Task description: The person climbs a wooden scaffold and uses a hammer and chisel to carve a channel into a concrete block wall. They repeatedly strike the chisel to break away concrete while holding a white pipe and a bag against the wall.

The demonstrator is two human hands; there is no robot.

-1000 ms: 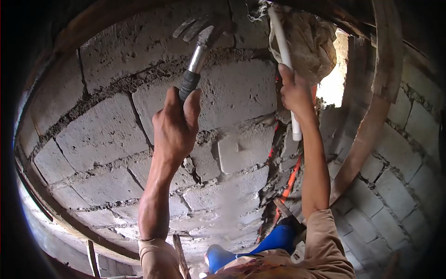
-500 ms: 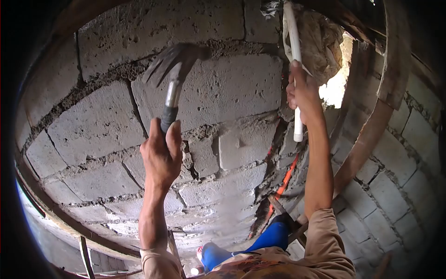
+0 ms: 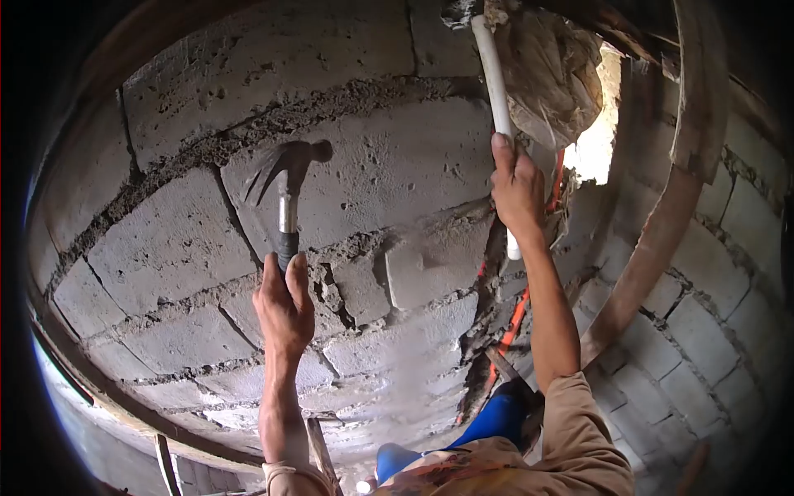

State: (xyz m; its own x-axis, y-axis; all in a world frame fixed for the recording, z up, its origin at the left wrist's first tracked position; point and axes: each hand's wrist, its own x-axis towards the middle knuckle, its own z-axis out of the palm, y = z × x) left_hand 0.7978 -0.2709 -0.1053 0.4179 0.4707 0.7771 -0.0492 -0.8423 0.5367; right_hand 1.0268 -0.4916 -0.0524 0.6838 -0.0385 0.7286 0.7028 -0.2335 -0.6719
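My left hand (image 3: 285,306) is closed around the dark grip of a claw hammer (image 3: 287,165). The hammer stands head up in front of the block wall, its claw toward the left and its striking face toward the right. Higher up on the right, my right hand (image 3: 518,190) wraps round a white plastic pipe (image 3: 494,78). The pipe slants, its upper end leaning left near the top of the wall and its lower end poking out below my fist. Just right of the pipe bulges a crumpled, dirty plastic sack (image 3: 558,78).
A grey concrete block wall (image 3: 380,157) with rough mortar joints fills the view ahead. An orange conduit (image 3: 514,322) runs down a broken channel in it. Bright light enters through an opening (image 3: 597,149) at upper right. A curved-looking wooden board (image 3: 653,256) stands right of my arm.
The hammer has moved lower and slightly left, its head more upright. My right hand has shifted down and left with the pipe, which leans further left. The view has moved slightly too.
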